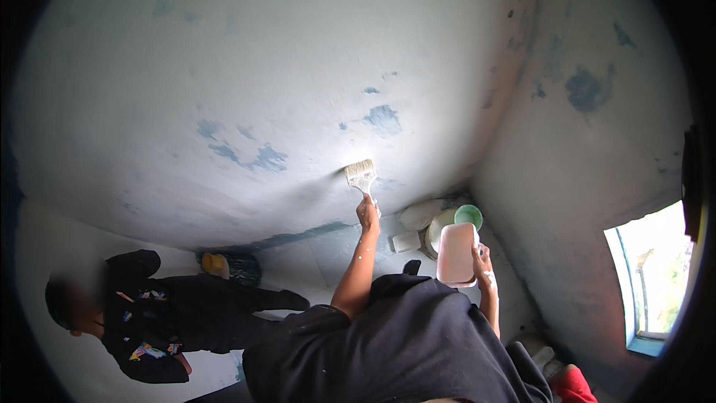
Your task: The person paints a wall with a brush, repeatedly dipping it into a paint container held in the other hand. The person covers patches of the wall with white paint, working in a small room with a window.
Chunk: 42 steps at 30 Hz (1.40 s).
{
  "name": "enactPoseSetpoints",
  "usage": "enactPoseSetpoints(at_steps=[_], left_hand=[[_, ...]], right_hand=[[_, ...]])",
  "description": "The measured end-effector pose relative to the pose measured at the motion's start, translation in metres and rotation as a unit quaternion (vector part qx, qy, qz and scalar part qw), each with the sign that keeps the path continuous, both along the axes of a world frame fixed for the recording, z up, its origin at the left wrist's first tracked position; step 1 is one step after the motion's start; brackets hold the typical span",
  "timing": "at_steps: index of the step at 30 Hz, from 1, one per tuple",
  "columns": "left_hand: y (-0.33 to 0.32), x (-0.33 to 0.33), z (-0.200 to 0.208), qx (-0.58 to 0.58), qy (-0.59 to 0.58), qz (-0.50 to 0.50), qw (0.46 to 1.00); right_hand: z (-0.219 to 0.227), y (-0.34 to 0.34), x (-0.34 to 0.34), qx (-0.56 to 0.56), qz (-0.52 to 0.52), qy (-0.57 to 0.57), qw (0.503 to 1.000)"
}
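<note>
My left hand [368,213] is closed round the handle of a wide, pale-bristled paintbrush [360,171]. The bristles point up at the whitish wall [298,97]; whether they touch it I cannot tell. Just above the brush the wall shows a blue-grey bare patch [383,119], and more patches lie to the left. A rectangular, pale pinkish tub [456,254] hangs at my right side, its rim gripped by my right hand [483,263]. White specks dot my right hand and left forearm. What lies inside the tub is hard to make out.
A green bucket [468,215] and pale containers [406,242] stand on the floor by the corner. At left, a person in dark clothes [201,302] stands near a dark bucket [242,269] with something yellow. A window [656,276] opens in the right wall. Something red [574,386] shows low right.
</note>
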<state>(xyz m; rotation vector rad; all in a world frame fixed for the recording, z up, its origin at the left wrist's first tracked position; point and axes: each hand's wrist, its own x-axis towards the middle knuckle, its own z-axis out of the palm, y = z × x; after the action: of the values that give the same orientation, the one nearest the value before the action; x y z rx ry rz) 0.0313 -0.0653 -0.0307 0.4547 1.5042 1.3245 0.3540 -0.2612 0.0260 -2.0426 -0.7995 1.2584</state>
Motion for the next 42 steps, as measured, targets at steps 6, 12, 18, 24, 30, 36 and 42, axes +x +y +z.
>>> enactPoseSetpoints(at_steps=[6, 12, 18, 24, 30, 36, 42], left_hand=[[0.024, -0.021, 0.003, -0.110, -0.002, -0.059, 0.992], [0.015, -0.050, 0.208, 0.072, -0.024, -0.057, 0.995], [-0.018, -0.054, 0.396, 0.370, 0.041, 0.002, 0.928], [0.032, -0.071, 0.536, 0.483, 0.050, 0.079, 0.871], [0.093, -0.073, 0.521, 0.441, 0.097, 0.046, 0.891], [0.093, 0.006, 0.323, 0.340, 0.108, 0.057, 0.932], [0.048, 0.052, 0.071, 0.187, 0.163, -0.068, 0.966]], right_hand=[[0.007, 0.002, 0.006, 0.020, 0.015, -0.021, 0.999], [-0.023, 0.003, 0.013, 0.004, 0.030, -0.039, 0.999], [-0.017, -0.002, 0.012, -0.012, 0.032, -0.041, 0.999], [0.000, 0.002, 0.013, -0.005, 0.051, -0.043, 0.998], [0.006, 0.001, 0.010, 0.011, 0.032, -0.018, 0.999], [0.009, -0.008, 0.004, -0.023, -0.027, -0.021, 0.999], [-0.004, -0.011, 0.021, -0.031, -0.055, -0.084, 0.995]])
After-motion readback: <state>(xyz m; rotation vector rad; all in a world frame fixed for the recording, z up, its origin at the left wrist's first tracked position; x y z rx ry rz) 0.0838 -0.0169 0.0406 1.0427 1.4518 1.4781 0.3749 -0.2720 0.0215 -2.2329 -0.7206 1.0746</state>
